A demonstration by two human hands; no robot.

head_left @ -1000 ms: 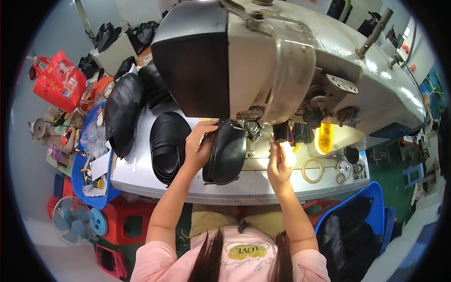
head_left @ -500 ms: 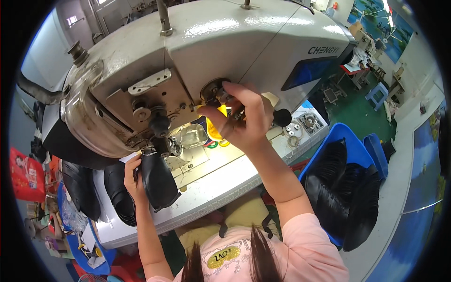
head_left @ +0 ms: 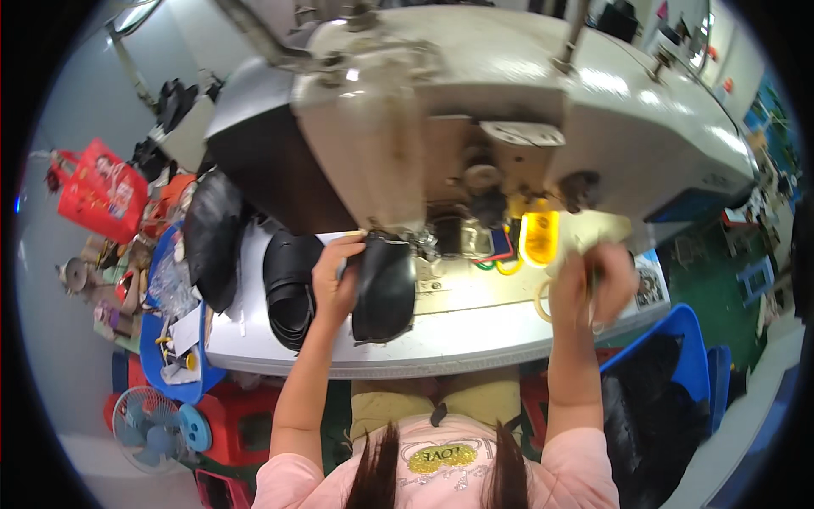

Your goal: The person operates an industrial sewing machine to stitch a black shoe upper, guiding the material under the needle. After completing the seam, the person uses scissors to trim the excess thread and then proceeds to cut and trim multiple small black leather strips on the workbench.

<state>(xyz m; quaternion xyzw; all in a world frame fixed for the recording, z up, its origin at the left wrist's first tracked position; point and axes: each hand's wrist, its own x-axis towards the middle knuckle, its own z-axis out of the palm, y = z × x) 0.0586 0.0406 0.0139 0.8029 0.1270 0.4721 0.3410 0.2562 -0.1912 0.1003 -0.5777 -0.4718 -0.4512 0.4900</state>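
A white sewing machine (head_left: 492,76) stands over a pale worktop. A flat black leather-like piece (head_left: 384,293) hangs by its top end under the needle area and drapes over the bed. My left hand (head_left: 333,284) grips that piece along its left edge, fingers closed near its top. To the left of that hand stands a stack of curved black pieces (head_left: 291,284). My right hand (head_left: 598,284) is raised over the right part of the worktop, close to a tan ring (head_left: 543,301). Motion blurs its fingers, so what they hold, if anything, does not show.
Beside the needle area hangs a yellow-handled item (head_left: 539,239). A blue bin (head_left: 687,339) of black pieces stands at the lower right. Another blue tub (head_left: 191,390) with odds and ends, a fan (head_left: 148,428) and a red bag (head_left: 103,191) are at the left.
My right hand has left the round dial on the machine's front and come down to the right over the worktop. My left hand keeps its grip on the black piece. The view has swung left.
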